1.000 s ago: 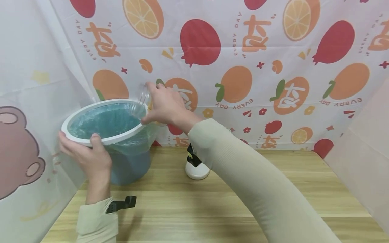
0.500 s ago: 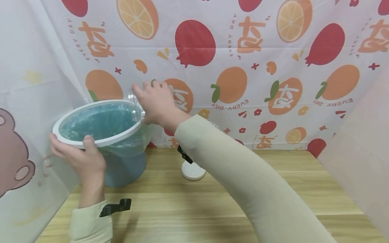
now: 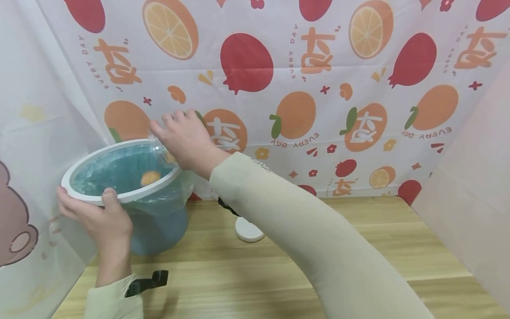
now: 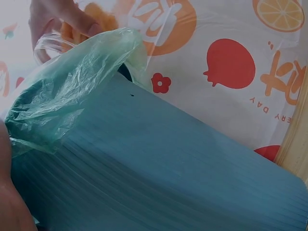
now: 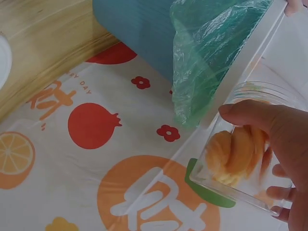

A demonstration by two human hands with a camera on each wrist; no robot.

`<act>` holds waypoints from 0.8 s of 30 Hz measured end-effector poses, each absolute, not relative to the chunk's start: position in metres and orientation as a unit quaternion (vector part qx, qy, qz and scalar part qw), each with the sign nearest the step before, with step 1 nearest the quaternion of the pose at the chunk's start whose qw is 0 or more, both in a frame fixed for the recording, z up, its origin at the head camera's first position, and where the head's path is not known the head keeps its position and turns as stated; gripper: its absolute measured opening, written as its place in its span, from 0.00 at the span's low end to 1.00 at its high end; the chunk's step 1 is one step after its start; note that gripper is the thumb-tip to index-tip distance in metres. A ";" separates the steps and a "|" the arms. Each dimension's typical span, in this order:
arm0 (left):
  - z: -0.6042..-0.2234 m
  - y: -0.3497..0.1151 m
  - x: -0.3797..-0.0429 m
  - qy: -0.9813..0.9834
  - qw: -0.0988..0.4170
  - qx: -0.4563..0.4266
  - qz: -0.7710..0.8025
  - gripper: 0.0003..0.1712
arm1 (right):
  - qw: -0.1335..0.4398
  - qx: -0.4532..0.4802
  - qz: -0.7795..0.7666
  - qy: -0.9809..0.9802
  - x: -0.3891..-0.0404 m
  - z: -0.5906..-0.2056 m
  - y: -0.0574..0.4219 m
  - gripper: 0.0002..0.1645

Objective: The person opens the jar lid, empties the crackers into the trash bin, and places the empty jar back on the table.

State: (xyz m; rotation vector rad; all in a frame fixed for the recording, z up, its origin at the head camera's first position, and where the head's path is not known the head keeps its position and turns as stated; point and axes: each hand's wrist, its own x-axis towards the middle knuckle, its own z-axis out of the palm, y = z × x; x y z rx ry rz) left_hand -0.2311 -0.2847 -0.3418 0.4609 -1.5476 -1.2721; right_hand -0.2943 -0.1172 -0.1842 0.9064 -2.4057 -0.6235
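My left hand (image 3: 105, 219) grips the white rim (image 3: 145, 192) of a blue bin (image 3: 161, 230), its thumb over the edge. The bin is lined with a thin green plastic bag (image 5: 211, 62) and leans toward me. My right hand (image 3: 189, 141) holds a clear plastic jar (image 5: 240, 192) tipped over the bin's far right rim, mouth toward the inside. Several rounded orange-coloured pieces (image 5: 236, 154) are in the jar; I cannot tell what they are. One such orange piece (image 3: 150, 178) shows within the bin's opening, below the jar mouth. The bin's bottom is hidden.
A round white lid (image 3: 249, 229) lies on the wooden table (image 3: 223, 274) beneath my right forearm. A fruit-printed sheet (image 3: 295, 71) hangs behind the table. Pale sheeting (image 3: 24, 146) stands close by the bin on the left, and more on the right.
My right hand has moved left and tilted the jar further over the bin. An orange piece now shows in the bin's opening. The left hand keeps its grip; the head view has shifted slightly.
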 end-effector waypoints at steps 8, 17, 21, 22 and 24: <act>-0.343 -0.284 -0.230 -0.644 0.525 0.179 -0.527 0.53 | 0.320 0.362 -0.256 -0.837 -0.294 -0.188 -0.119 0.31; -0.344 -0.286 -0.231 -0.645 0.529 0.179 -0.522 0.52 | 0.374 0.396 -0.327 -0.772 -0.296 -0.193 -0.123 0.31; -0.344 -0.286 -0.232 -0.643 0.533 0.177 -0.520 0.52 | 0.389 0.419 -0.359 -0.738 -0.297 -0.192 -0.125 0.32; -0.344 -0.286 -0.233 -0.643 0.535 0.175 -0.519 0.52 | 0.392 0.424 -0.367 -0.729 -0.297 -0.192 -0.126 0.33; -0.345 -0.286 -0.234 -0.643 0.539 0.170 -0.518 0.53 | 0.394 0.436 -0.384 -0.712 -0.299 -0.192 -0.126 0.35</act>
